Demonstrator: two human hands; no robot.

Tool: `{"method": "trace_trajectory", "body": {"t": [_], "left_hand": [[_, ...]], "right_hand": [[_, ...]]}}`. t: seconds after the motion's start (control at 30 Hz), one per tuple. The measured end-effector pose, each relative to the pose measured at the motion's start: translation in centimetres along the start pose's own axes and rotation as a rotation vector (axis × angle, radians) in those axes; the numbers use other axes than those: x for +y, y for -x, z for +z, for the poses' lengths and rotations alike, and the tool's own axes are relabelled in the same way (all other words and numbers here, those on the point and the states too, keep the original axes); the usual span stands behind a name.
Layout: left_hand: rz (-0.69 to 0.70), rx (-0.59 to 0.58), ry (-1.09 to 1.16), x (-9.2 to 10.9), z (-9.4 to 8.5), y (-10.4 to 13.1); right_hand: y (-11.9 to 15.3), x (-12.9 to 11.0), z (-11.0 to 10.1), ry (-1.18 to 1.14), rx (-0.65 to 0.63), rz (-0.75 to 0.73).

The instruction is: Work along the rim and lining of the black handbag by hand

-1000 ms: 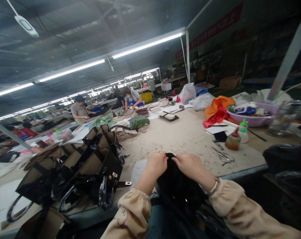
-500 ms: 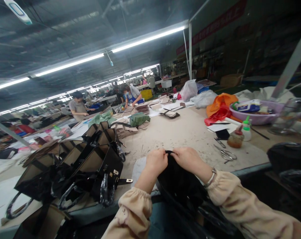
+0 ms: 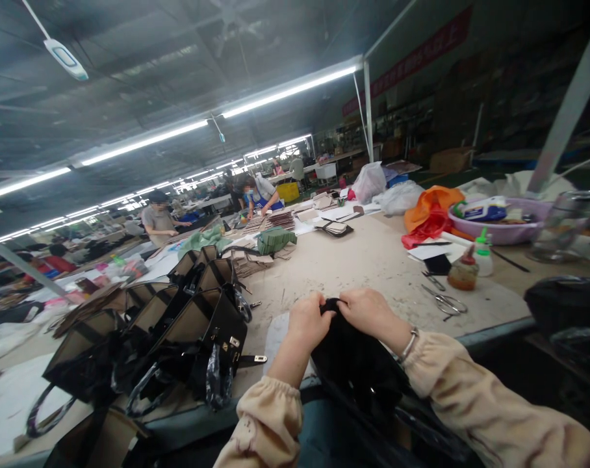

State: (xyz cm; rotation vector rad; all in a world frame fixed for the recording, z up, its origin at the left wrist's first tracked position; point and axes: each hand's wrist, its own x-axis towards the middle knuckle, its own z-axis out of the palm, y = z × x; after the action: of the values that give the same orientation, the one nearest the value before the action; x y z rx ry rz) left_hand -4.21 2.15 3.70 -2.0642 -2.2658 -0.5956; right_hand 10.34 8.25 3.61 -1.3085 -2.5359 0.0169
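A black bag [image 3: 358, 370] hangs at the table's front edge, over the lap, its upper edge raised between both hands. My left hand [image 3: 308, 320] pinches that edge from the left, thumb pointing right. Close beside it, my right hand [image 3: 370, 312] grips the same edge with its fingers folded. The hands are a small gap apart, with a bit of black material showing between them. The bag's lower part is dark and its details are hard to make out.
Several black bags with tan insides [image 3: 182, 325] crowd the left. Scissors [image 3: 448, 303], a glue jar [image 3: 463, 273], a green-capped bottle [image 3: 483, 252] and a purple basin [image 3: 533, 234] are on the right. Two people work at the far left of the table.
The view has shifted slightly, so the surroundings sit a little lower and further right. My left thumb now sticks out more over the black edge. Both hands still hold the bag.
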Motion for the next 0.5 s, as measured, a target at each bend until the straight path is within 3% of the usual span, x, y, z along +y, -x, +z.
{"method": "trace_trajectory", "body": {"t": [0.2, 0.5], "left_hand": [[-0.042, -0.001, 0.216, -0.8, 0.3, 0.8], [-0.052, -0.01, 0.339, -1.8, 0.5, 0.7]], "right_hand": [[0.1, -0.4, 0.2, -0.001, -0.003, 0.006], [0.2, -0.9, -0.3, -0.028, -0.02, -0.036]]}}
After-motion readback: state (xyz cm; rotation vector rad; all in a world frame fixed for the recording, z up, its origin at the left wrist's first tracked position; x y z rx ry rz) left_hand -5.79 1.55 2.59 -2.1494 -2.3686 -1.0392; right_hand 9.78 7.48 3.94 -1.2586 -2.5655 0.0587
